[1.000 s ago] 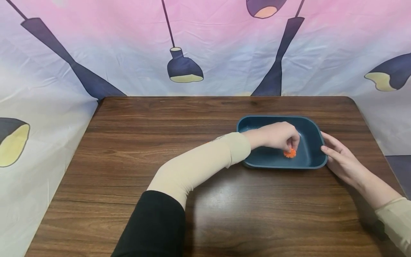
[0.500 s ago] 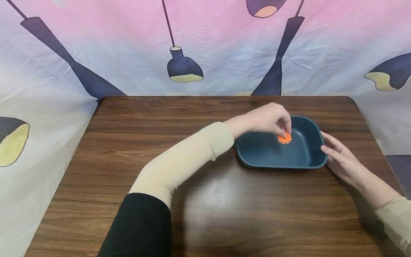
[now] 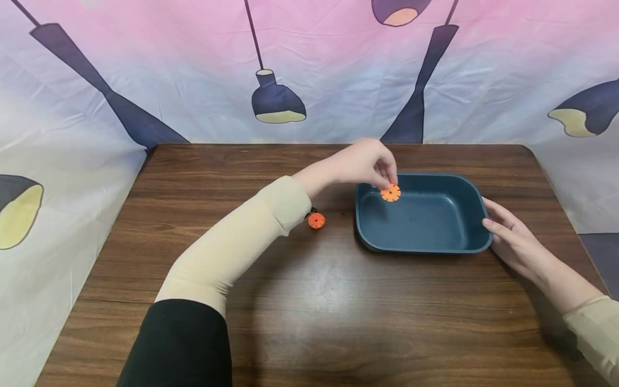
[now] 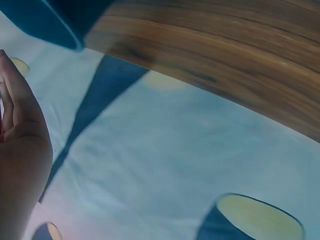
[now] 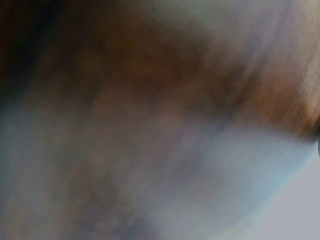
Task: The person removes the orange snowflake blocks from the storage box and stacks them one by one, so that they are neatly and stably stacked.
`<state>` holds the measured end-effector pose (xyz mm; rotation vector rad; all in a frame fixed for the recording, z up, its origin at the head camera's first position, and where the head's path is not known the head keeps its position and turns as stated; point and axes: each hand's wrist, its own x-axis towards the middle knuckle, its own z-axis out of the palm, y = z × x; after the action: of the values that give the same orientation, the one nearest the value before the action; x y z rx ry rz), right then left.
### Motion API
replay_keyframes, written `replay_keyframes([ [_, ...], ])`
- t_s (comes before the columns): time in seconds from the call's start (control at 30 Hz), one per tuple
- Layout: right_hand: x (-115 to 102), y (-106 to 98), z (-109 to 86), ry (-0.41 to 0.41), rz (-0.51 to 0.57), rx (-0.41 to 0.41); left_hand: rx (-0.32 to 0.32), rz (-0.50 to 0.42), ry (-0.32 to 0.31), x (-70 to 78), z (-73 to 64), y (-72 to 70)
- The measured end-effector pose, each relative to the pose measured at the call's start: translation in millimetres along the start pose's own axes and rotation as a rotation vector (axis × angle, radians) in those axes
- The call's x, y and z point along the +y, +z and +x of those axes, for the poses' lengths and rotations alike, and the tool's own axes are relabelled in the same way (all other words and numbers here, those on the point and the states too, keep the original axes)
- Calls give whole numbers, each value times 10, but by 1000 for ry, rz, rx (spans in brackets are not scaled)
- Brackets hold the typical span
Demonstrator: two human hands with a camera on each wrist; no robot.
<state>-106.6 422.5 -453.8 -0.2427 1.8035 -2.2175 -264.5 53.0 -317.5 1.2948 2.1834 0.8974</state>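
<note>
My left hand pinches an orange notched disc between thumb and fingertips, above the left end of a dark blue plastic bin. My right hand holds the bin's right end, its thumb over the rim and the other fingers along the outer wall. Another orange notched disc is on the table by the left wrist, a small dark part behind it partly hidden by the sleeve. At the edge of the left wrist view, only part of the left hand shows. The right wrist view is too blurred to read.
Everything stands on a brown wood-grain table. Behind its far edge hangs a cloth backdrop printed with lamps. The left forearm crosses over the table's left half.
From inside the bin, my left hand has risen and moved left with the orange disc. The second disc on the table has come into sight. The right hand and bin stay put.
</note>
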Motion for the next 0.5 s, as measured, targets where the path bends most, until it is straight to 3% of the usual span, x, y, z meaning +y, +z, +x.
replay_keyframes([
  [0.5,4,3,-10,11,-5,10,8,-56,-163,-357,-573,-209],
])
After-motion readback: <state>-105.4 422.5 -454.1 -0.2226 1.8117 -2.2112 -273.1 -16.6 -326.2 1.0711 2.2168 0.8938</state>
